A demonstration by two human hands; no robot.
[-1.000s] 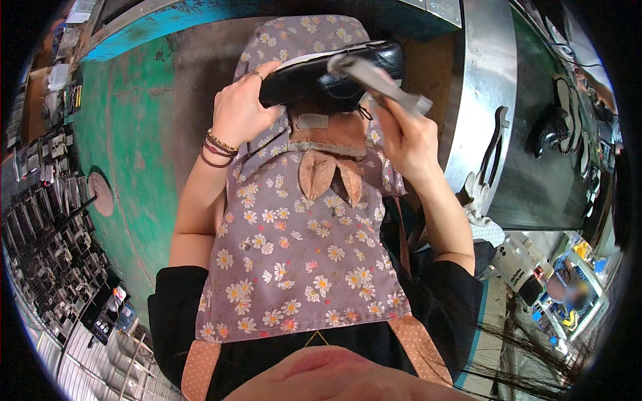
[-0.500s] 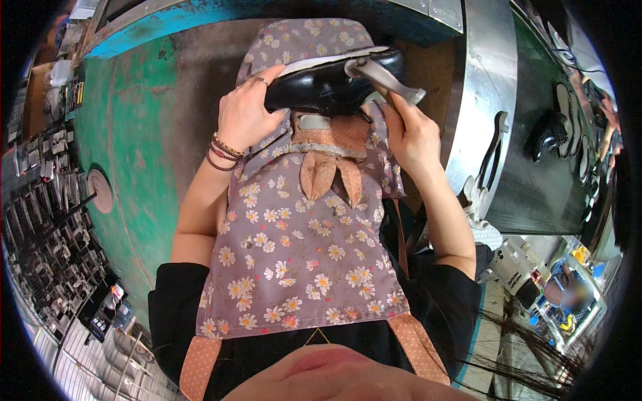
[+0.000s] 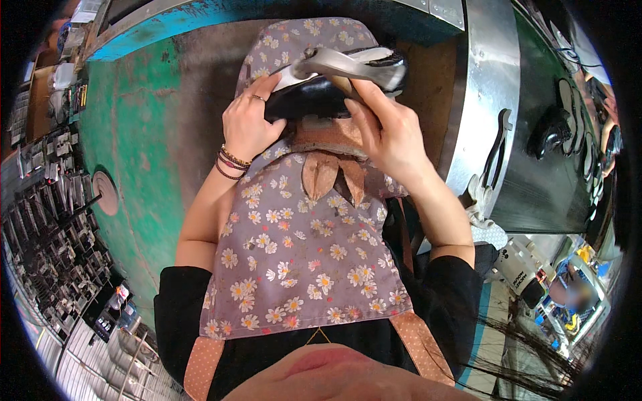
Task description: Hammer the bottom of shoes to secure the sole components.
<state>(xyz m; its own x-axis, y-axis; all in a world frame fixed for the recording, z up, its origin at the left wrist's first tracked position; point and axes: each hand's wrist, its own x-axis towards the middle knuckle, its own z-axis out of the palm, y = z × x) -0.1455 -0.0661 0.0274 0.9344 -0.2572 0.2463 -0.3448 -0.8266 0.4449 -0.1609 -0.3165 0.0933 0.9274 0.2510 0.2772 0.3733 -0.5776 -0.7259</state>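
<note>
A glossy black shoe (image 3: 301, 100) lies across my lap on the flowered apron (image 3: 304, 240), with its pale underside turned up. Around its left end my left hand (image 3: 253, 115) is closed, fingers over the upper edge and thumb below. My right hand (image 3: 388, 130) grips a hammer with a curved metal head (image 3: 348, 65); most of its handle is hidden by the fingers. The hammer head is above the shoe's pale underside, slightly blurred. Whether it touches the shoe I cannot tell.
Black-handled pincers (image 3: 498, 148) lie on the metal ledge (image 3: 485, 87) to my right. Beyond it, a dark belt (image 3: 528, 180) carries a black shoe (image 3: 552, 132) and several soles. A worn green board (image 3: 137, 160) stands at my left, with a blue edge (image 3: 154, 35) ahead.
My right hand has moved left and up with the hammer, bringing its head over the middle of the shoe. My left hand keeps its hold with little shift.
</note>
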